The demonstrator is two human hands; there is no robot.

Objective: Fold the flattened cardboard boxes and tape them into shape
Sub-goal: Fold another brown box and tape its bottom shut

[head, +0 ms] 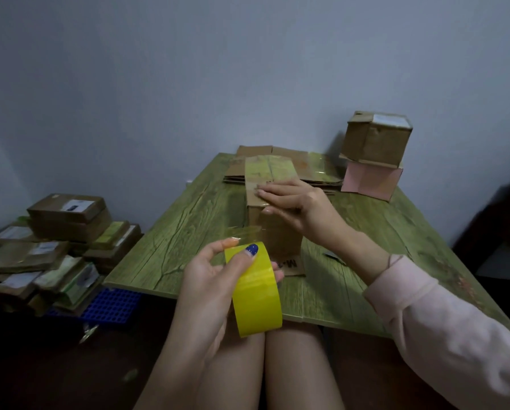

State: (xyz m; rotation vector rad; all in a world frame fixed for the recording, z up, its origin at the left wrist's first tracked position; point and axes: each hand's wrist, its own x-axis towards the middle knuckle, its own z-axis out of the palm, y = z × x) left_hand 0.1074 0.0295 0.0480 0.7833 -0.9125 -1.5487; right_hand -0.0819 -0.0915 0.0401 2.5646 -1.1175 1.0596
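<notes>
A brown cardboard box (280, 235) stands folded into shape in the middle of the green wooden table (188, 220). My right hand (295, 199) lies flat on its top, fingers straight, pressing the flaps and a strip of tape down. My left hand (209, 276) grips a yellow tape roll (256, 294) near the table's front edge, thumb over the roll. A clear strip of tape (245, 232) stretches from the roll up to the box. Behind the box lies a stack of flattened cardboard boxes (304, 167).
At the back right a taped brown box (375, 137) sits on a pink box (372, 180). A small grey blade-like object (333, 257) lies right of the box. On the floor at the left, several parcels (55, 241) are piled on a blue crate (111, 306).
</notes>
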